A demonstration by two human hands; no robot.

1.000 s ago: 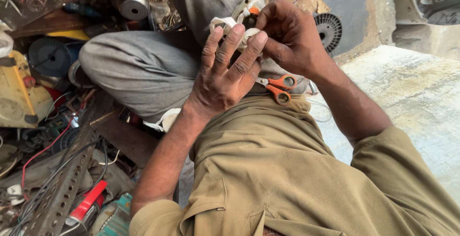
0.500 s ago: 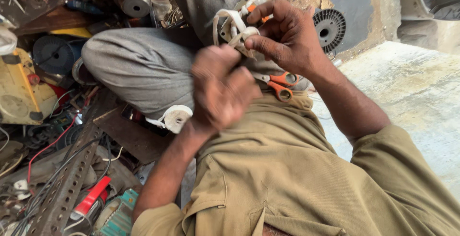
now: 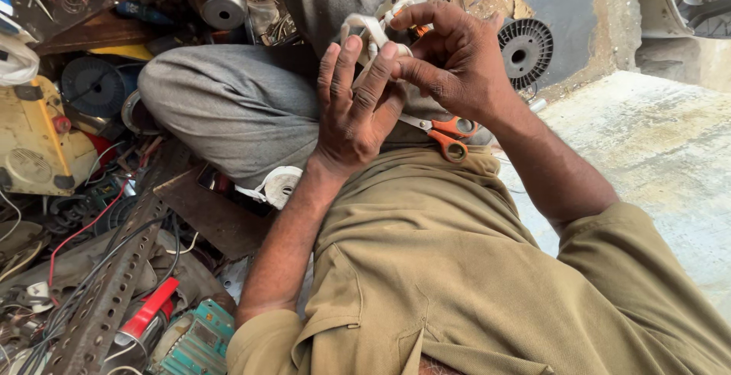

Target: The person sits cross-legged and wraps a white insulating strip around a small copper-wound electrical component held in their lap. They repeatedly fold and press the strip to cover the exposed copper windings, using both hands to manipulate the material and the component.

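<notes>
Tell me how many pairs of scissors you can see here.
1. The orange-handled scissors lie on the person's lap, just under the right hand and beside the left hand. More could be hidden in the clutter at left.
</notes>
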